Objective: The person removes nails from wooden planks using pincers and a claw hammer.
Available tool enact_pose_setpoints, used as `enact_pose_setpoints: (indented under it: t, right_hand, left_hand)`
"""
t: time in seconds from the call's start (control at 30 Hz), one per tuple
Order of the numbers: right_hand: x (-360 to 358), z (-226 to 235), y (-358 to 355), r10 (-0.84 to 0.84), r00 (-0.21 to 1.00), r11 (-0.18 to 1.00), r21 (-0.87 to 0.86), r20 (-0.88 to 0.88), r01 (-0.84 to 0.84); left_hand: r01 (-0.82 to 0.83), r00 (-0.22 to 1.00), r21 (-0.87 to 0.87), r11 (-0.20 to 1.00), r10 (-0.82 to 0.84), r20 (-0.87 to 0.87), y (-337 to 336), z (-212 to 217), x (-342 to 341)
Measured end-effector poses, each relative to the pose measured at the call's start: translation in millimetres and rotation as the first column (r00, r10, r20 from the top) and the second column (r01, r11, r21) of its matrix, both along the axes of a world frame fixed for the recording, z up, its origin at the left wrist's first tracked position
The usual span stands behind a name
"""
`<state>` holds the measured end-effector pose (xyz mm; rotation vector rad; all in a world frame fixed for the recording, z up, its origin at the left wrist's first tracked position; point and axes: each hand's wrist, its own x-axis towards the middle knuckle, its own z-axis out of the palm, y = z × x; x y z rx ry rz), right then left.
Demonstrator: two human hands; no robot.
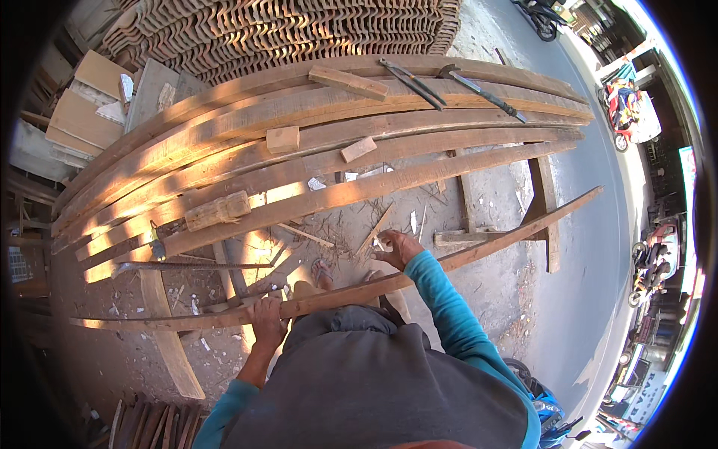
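Note:
A long, narrow wooden beam (329, 298) runs across in front of my body, bending with the lens. My left hand (268, 320) is closed around it left of my waist. Beyond the beam, my right hand (400, 249) is held with thumb and fingers apart, and no object shows clearly between them. My right forearm crosses above the beam. Ahead lie several more beams (321, 198), side by side. On the far ones rest long-handled pincers (413, 84), a hammer-like tool with a dark handle (485, 93) and a wood block (348, 82).
Smaller blocks (283, 139) and a rough, chipped block (217, 211) sit on the beams. A thin ribbed metal rod (202, 266) lies at the left. Stacked roof tiles (284, 37) stand behind. Wood scraps litter the ground. A blue motorcycle (548, 408) is at my right, beside a road (583, 247).

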<state>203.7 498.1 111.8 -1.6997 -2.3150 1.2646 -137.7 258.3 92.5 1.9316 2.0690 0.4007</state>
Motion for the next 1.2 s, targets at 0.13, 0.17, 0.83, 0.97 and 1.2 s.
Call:
enact_pose_setpoints:
  t: [0.13, 0.17, 0.83, 0.97, 1.2]
  right_hand:
    - [14, -14, 18, 0.037, 0.998, 0.995, -0.094, -0.048, -0.041]
    - [24, -16, 24, 0.034, 0.996, 0.993, -0.110, -0.078, -0.042]
    - [236, 94, 363, -0.527, 0.810, 0.579, 0.806, 0.258, 0.121]
    - [261, 78, 387, -0.390, 0.767, 0.841, 0.536, 0.510, 0.071]
    - [244, 92, 358, -0.219, 0.862, 0.841, 0.536, 0.458, -0.071]
  left_hand:
    - [0.011, 0.999, 0.007, 1.000, -0.011, -0.043, -6, -7, 0]
    - [0.004, 1.000, 0.000, 1.000, -0.004, -0.024, -9, -14, 0]
    - [-0.158, 0.978, -0.130, 0.979, 0.137, -0.156, -8, -20, 12]
    - [-0.245, 0.968, -0.208, 0.947, 0.228, -0.104, -8, -21, 13]
    - [-0.323, 0.932, -0.371, 0.871, 0.225, -0.285, -3, -11, 24]
